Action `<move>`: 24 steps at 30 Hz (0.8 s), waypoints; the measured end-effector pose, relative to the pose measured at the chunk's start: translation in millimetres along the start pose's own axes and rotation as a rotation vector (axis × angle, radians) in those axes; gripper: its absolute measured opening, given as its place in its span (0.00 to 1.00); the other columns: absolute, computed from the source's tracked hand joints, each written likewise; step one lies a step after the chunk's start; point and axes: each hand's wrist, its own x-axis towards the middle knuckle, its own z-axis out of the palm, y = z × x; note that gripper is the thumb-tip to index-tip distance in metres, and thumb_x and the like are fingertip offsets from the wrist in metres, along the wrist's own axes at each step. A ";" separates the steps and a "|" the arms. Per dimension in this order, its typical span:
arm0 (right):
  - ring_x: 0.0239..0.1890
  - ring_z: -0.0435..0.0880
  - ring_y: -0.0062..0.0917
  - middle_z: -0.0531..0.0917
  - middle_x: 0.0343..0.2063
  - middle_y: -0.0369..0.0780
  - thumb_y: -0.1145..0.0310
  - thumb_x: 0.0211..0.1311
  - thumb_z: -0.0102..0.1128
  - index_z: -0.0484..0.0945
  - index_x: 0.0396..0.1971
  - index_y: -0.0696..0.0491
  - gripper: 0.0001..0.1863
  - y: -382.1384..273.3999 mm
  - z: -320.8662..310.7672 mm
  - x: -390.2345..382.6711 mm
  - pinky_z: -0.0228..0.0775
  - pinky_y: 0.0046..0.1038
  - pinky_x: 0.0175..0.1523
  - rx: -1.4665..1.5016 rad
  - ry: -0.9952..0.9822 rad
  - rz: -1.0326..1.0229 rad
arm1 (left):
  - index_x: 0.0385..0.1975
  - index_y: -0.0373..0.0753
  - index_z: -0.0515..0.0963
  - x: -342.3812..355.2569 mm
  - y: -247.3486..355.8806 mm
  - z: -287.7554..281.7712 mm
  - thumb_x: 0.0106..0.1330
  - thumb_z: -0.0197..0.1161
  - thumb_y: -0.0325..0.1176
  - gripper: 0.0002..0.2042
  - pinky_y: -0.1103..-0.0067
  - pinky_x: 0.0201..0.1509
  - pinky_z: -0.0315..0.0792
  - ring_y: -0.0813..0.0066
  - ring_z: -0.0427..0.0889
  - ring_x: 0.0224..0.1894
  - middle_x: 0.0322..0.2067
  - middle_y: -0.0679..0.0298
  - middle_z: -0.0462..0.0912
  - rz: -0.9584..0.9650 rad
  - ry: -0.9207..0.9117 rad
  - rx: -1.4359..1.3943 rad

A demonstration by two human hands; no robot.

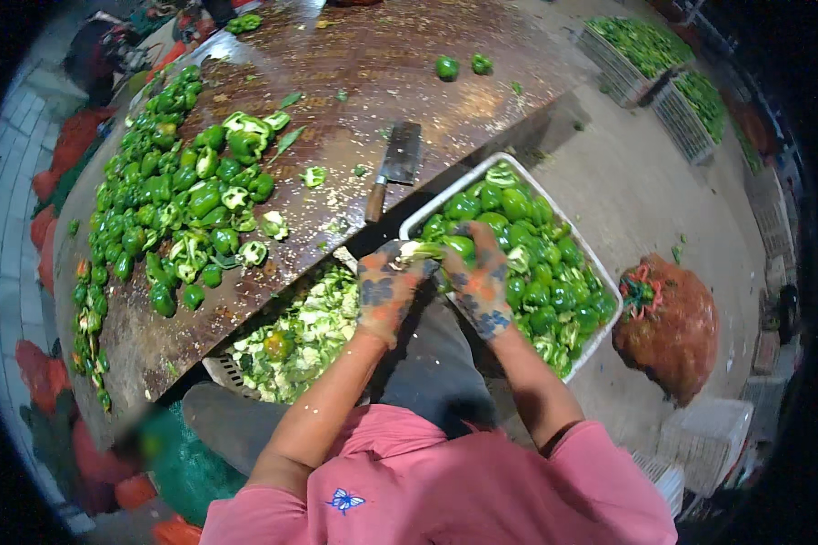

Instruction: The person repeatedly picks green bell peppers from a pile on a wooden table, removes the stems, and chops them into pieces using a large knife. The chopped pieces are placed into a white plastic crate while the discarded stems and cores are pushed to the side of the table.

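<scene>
My left hand [386,291] and my right hand [477,282], in patterned gloves, meet in the middle, both closed around a cut green pepper with pale insides [420,251]. Just right of them is a white crate [600,277] full of green peppers [541,272]. Left of my hands, below the table edge, a container [218,368] holds pale pepper scraps [304,322]. A cleaver [400,154] with a wooden handle lies on the table [327,109] beyond my hands.
A pile of green peppers [168,195] covers the table's left part. On the floor [645,209] stand crates of green produce [636,45] at back right, a large red mesh sack [668,331] and white crates [700,440]. Red and green sacks [41,363] line the left.
</scene>
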 end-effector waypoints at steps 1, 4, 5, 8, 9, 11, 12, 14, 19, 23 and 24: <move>0.39 0.75 0.38 0.75 0.35 0.44 0.68 0.45 0.63 0.73 0.38 0.55 0.18 14.9 -3.2 5.1 0.67 0.34 0.44 -0.102 0.035 -0.085 | 0.28 0.36 0.78 4.0 -1.7 -9.7 0.52 0.63 0.35 0.10 0.79 0.27 0.67 0.79 0.71 0.21 0.20 0.65 0.78 0.152 0.023 0.215; 0.41 0.75 0.35 0.77 0.37 0.44 0.67 0.46 0.64 0.74 0.40 0.54 0.18 102.7 -46.7 27.6 0.67 0.33 0.47 -0.362 0.203 -0.160 | 0.30 0.41 0.78 6.2 6.3 -56.5 0.50 0.63 0.42 0.13 0.73 0.31 0.68 0.72 0.73 0.23 0.20 0.60 0.77 -0.091 -0.074 0.494; 0.42 0.75 0.34 0.78 0.39 0.44 0.68 0.47 0.64 0.75 0.41 0.54 0.18 137.7 -73.2 32.6 0.67 0.33 0.48 -0.466 0.276 -0.139 | 0.31 0.40 0.77 2.3 13.0 -75.5 0.51 0.62 0.44 0.15 0.72 0.35 0.69 0.68 0.75 0.28 0.24 0.57 0.77 -0.096 -0.212 0.747; 0.51 0.70 0.35 0.71 0.48 0.46 0.62 0.53 0.57 0.69 0.49 0.53 0.23 270.8 -118.2 16.3 0.65 0.33 0.52 -0.943 0.173 0.064 | 0.44 0.40 0.74 -2.2 -29.9 -146.5 0.51 0.61 0.47 0.23 0.67 0.52 0.65 0.56 0.73 0.46 0.38 0.51 0.76 -0.262 -0.413 1.248; 0.56 0.66 0.36 0.65 0.56 0.47 0.52 0.55 0.54 0.62 0.56 0.52 0.30 317.3 -128.4 0.1 0.64 0.35 0.53 -1.100 0.003 0.225 | 0.49 0.41 0.70 -2.5 -34.8 -159.7 0.50 0.62 0.46 0.26 0.67 0.51 0.66 0.55 0.73 0.46 0.40 0.50 0.75 -0.160 -0.166 1.263; 0.57 0.64 0.37 0.62 0.58 0.48 0.48 0.54 0.52 0.60 0.58 0.51 0.34 295.0 -94.6 30.6 0.63 0.35 0.54 -1.093 -0.188 0.578 | 0.49 0.41 0.69 16.7 -62.5 -204.7 0.51 0.61 0.40 0.24 0.67 0.45 0.69 0.55 0.74 0.42 0.36 0.50 0.76 0.037 0.244 1.266; 0.57 0.64 0.38 0.62 0.58 0.49 0.48 0.55 0.52 0.60 0.58 0.52 0.34 291.7 -95.0 31.4 0.63 0.35 0.54 -1.142 -0.210 0.588 | 0.49 0.40 0.69 26.5 -64.0 -213.7 0.52 0.60 0.38 0.23 0.67 0.42 0.70 0.55 0.75 0.39 0.34 0.50 0.76 0.174 0.399 1.300; 0.57 0.65 0.38 0.64 0.57 0.49 0.49 0.56 0.50 0.62 0.57 0.53 0.32 287.2 -96.2 35.0 0.62 0.35 0.55 -1.257 -0.166 0.420 | 0.46 0.39 0.70 56.6 -60.8 -220.1 0.52 0.60 0.36 0.20 0.66 0.41 0.70 0.53 0.75 0.37 0.34 0.49 0.76 0.029 0.215 1.385; 0.60 0.61 0.35 0.64 0.57 0.46 0.68 0.59 0.48 0.66 0.53 0.52 0.21 146.6 -29.3 43.4 0.53 0.30 0.62 -0.230 -0.113 0.127 | 0.34 0.36 0.73 71.6 -61.6 -213.2 0.52 0.59 0.32 0.11 0.65 0.36 0.70 0.51 0.75 0.35 0.32 0.50 0.76 0.099 0.239 1.132; 0.57 0.63 0.34 0.66 0.55 0.44 0.70 0.50 0.51 0.69 0.50 0.48 0.23 14.5 80.2 7.9 0.55 0.32 0.58 -0.028 -0.494 -0.184 | 0.37 0.38 0.74 32.9 -21.4 -119.0 0.50 0.62 0.33 0.14 0.69 0.38 0.69 0.57 0.75 0.33 0.32 0.53 0.77 0.354 0.212 0.864; 0.56 0.64 0.35 0.66 0.55 0.44 0.70 0.47 0.52 0.69 0.50 0.46 0.25 2.8 98.6 1.5 0.56 0.33 0.56 -0.035 -0.499 -0.250 | 0.39 0.39 0.74 20.5 -13.5 -101.9 0.50 0.63 0.33 0.15 0.73 0.41 0.69 0.60 0.76 0.35 0.33 0.55 0.78 0.478 0.205 0.776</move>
